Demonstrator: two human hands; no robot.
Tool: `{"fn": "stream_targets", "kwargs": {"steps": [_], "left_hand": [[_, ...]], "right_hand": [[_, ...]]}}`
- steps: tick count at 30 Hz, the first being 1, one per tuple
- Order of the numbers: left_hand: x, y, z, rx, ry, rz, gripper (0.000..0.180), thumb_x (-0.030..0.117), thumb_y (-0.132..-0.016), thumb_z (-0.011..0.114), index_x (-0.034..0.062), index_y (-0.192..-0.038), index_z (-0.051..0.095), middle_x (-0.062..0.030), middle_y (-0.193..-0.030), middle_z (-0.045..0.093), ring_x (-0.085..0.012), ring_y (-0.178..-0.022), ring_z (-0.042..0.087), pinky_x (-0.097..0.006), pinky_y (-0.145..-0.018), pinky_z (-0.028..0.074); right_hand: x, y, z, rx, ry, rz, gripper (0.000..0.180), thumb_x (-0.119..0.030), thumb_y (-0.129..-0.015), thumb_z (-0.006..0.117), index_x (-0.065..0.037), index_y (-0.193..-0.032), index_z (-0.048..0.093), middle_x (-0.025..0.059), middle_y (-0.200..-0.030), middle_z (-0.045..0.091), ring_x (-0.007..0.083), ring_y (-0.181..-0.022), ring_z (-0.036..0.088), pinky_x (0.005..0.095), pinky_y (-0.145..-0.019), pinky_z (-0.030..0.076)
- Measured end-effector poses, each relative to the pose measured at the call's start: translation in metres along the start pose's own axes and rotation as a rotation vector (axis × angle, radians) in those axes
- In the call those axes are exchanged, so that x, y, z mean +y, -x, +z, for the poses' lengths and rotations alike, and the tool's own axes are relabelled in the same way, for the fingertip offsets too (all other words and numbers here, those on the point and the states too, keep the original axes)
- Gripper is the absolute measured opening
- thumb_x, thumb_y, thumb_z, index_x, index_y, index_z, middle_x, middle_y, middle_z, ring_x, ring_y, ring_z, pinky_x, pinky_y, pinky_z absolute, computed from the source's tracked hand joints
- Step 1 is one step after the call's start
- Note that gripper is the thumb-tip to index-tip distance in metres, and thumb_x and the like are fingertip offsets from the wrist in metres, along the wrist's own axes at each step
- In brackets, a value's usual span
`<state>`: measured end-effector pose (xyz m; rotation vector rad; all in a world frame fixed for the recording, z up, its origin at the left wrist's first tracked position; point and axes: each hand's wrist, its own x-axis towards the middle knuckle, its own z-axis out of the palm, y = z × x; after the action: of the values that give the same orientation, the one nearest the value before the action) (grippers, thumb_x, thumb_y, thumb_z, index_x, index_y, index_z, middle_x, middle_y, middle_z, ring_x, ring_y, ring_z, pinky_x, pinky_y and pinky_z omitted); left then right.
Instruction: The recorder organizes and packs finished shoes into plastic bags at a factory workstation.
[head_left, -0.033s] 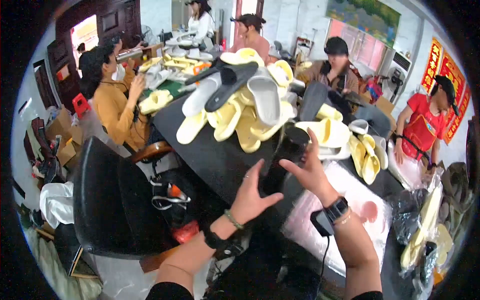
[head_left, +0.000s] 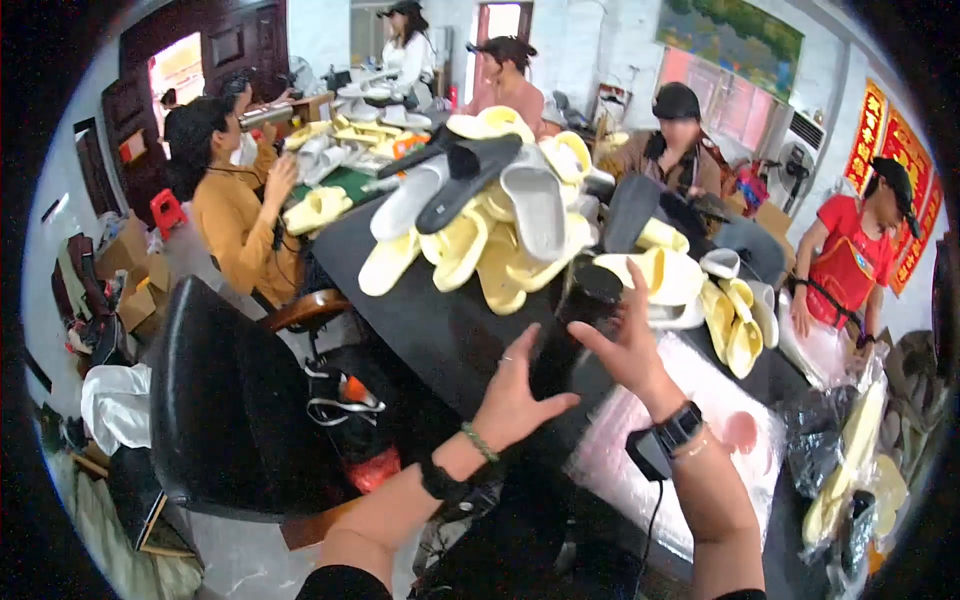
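A dark, elongated object (head_left: 592, 288) with a rounded upper end slants between my two hands over the black table; its exact kind is hard to make out. Near its lower end is my left hand (head_left: 520, 400), the fingers on one side and the thumb out on the other. My right hand (head_left: 630, 350) grips around its upper part, thumb and forefinger on either side. Just beyond lies a heap of slippers in pale yellow (head_left: 500, 280), grey (head_left: 537, 210) and black (head_left: 468, 182). Below my right hand sits a stack of clear plastic bags (head_left: 690, 440).
A black chair (head_left: 230, 400) stands at my left beside the table (head_left: 400, 320). More yellow slippers (head_left: 738, 335) lie to the right, near bagged slippers (head_left: 845, 470). Several people work around the table, one in red (head_left: 855, 250). A cable (head_left: 652, 525) hangs by my right wrist.
The whole view has shifted slightly, with the surroundings a little lower in the picture. Both hands keep about the same pose around the dark object.
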<state>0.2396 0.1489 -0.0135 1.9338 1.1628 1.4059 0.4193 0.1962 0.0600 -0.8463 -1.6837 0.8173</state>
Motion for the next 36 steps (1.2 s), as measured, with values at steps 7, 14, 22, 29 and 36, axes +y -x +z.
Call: {"fn": "stream_targets", "kwargs": {"steps": [7, 14, 22, 29, 36], "left_hand": [[-0.007, -0.031, 0.040, 0.158, 0.129, 0.025, 0.106, 0.026, -0.064, 0.090, -0.0002, -0.147, 0.029, -0.0229, -0.139, 0.048, -0.0353, -0.129, 0.048, -0.040, -0.110, 0.038], [-0.001, -0.038, 0.053, 0.263, 0.225, -0.032, 0.076, 0.026, -0.070, 0.085, 0.0005, -0.131, 0.046, -0.0196, -0.117, 0.060, -0.0322, -0.111, 0.060, -0.040, -0.098, 0.047], [0.019, 0.003, 0.002, 0.220, 0.149, -0.118, 0.074, 0.019, -0.069, 0.084, 0.0051, -0.130, 0.045, -0.0196, -0.114, 0.060, -0.0362, -0.109, 0.061, -0.041, -0.092, 0.049], [0.029, 0.079, -0.048, 0.081, 0.312, -0.187, 0.077, 0.019, -0.064, 0.087, 0.0038, -0.130, 0.049, -0.0121, -0.114, 0.063, -0.0195, -0.106, 0.061, -0.035, -0.095, 0.048], [0.021, 0.151, -0.088, 0.125, 0.163, -0.114, 0.075, 0.018, -0.065, 0.085, 0.0052, -0.130, 0.049, -0.0116, -0.114, 0.062, -0.0260, -0.104, 0.062, -0.037, -0.091, 0.049]], "right_hand": [[-0.088, -0.027, 0.012, -0.074, 1.088, -0.105, 0.061, -0.053, -0.086, 0.065, -0.005, -0.122, 0.056, 0.0216, -0.096, 0.067, 0.0405, -0.087, 0.067, 0.0463, -0.074, 0.054], [-0.093, -0.040, 0.028, -0.108, 1.262, -0.130, 0.044, -0.044, -0.085, 0.069, -0.003, -0.098, 0.060, 0.0204, -0.089, 0.064, 0.0401, -0.080, 0.066, 0.0467, -0.068, 0.054], [-0.111, -0.025, 0.045, -0.240, 1.096, -0.235, 0.035, -0.034, -0.080, 0.074, -0.004, -0.095, 0.062, 0.0185, -0.084, 0.062, 0.0392, -0.074, 0.064, 0.0465, -0.064, 0.052], [-0.156, 0.013, 0.077, -0.602, 0.784, -0.452, 0.036, -0.025, -0.074, 0.077, -0.010, -0.104, 0.064, 0.0141, -0.089, 0.062, 0.0363, -0.073, 0.065, 0.0435, -0.063, 0.055], [-0.169, 0.045, 0.104, -0.998, 0.635, -0.641, 0.059, -0.027, -0.079, 0.074, -0.014, -0.133, 0.053, 0.0240, -0.132, 0.049, 0.0429, -0.097, 0.060, 0.0481, -0.086, 0.051]]}}
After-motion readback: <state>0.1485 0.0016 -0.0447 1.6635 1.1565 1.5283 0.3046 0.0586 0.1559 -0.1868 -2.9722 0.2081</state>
